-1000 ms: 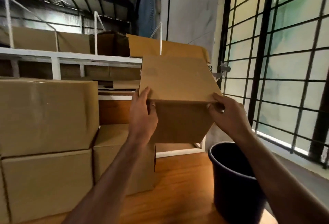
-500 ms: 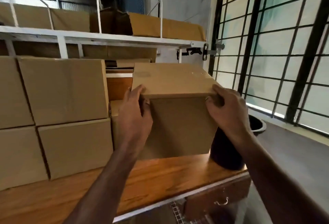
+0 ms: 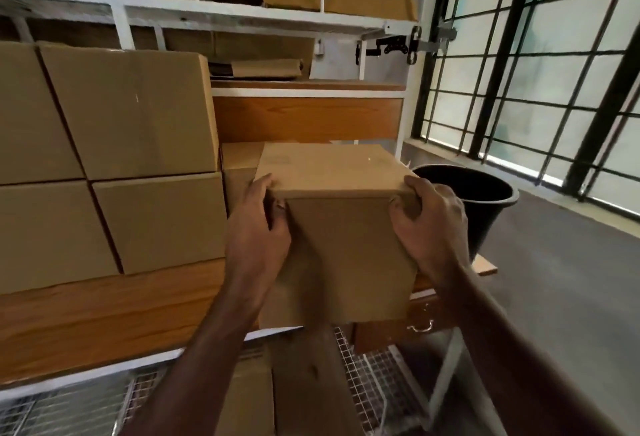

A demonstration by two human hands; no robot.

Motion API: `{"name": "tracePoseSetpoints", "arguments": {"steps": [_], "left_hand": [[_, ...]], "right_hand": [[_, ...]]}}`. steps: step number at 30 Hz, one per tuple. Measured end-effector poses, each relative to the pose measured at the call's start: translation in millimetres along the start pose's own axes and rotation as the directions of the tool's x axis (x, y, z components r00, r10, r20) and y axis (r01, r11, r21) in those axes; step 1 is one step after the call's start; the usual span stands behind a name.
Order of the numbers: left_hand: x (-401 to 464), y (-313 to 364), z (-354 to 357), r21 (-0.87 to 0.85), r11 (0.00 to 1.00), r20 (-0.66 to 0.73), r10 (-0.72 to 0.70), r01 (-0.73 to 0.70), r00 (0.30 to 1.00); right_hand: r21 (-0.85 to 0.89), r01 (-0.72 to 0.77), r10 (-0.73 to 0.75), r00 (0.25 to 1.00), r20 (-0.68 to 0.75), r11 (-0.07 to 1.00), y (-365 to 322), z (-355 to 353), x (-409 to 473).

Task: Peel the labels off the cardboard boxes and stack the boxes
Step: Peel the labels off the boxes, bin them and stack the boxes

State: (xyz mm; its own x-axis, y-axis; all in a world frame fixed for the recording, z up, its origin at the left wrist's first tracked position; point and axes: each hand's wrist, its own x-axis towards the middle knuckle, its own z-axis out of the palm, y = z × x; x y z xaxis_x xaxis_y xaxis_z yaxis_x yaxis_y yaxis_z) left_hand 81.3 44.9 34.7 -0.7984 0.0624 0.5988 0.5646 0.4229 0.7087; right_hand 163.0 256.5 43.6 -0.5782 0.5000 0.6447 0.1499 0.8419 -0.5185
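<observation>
Since the earlier frame the cardboard box [image 3: 341, 227] had dropped lower and nearer, overhanging the near edge of the wooden bench [image 3: 104, 314]. Stacked boxes [image 3: 131, 158] filled the bench's left; a black bucket [image 3: 485, 200] stood right, beside a barred window [image 3: 536, 71]. I saw my left hand [image 3: 256, 238] and right hand [image 3: 429, 227] gripping the box's upper corners, fingers [image 3: 412, 186] curled over the top. I couldn't make out any label, and the box's underside was hidden.
</observation>
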Motion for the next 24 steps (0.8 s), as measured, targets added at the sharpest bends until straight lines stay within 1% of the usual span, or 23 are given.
{"name": "tracePoseSetpoints", "arguments": {"steps": [5, 9, 13, 17, 19, 22, 24], "left_hand": [[-21.5, -30.0, 3.1, -0.008, 0.997, 0.022, -0.082, 0.083, 0.996], [-36.6, -61.9, 0.1, -0.017, 0.99, -0.025, -0.137, 0.137, 0.99], [-45.4, -85.8, -0.6, 0.036, 0.993, -0.069, -0.113, 0.116, 0.991], [-43.6, -92.1, -3.3, 0.056, 0.99, -0.133, -0.119, 0.128, 0.984], [-43.2, -99.2, -4.9, 0.056, 0.99, -0.119, -0.119, 0.126, 0.986], [-43.7, -110.7, -6.9, 0.082, 0.992, -0.052, -0.095, 0.099, 0.994], [-41.5, -115.3, -8.4, 0.113, 0.99, -0.014, -0.085, 0.086, 0.996]], "right_hand": [[0.035, -0.021, 0.018, 0.996, 0.091, 0.999, 8.8, 32.6, -30.4], [0.073, 0.003, -0.014, 0.99, 0.141, 0.997, 6.9, 60.9, -49.8], [0.087, 0.015, -0.03, 0.985, 0.171, 0.996, 3.3, 79.0, -53.4], [0.072, 0.093, -0.105, 0.976, 0.193, 0.993, -3.1, 90.6, -55.8], [0.09, 0.08, -0.096, 0.976, 0.194, 0.993, -7.7, 96.4, -55.8], [0.117, 0.059, -0.08, 0.98, 0.182, 0.991, -6.7, 109.1, -55.9], [0.133, 0.072, -0.096, 0.978, 0.184, 0.989, -1.1, 119.7, -54.4]]}}
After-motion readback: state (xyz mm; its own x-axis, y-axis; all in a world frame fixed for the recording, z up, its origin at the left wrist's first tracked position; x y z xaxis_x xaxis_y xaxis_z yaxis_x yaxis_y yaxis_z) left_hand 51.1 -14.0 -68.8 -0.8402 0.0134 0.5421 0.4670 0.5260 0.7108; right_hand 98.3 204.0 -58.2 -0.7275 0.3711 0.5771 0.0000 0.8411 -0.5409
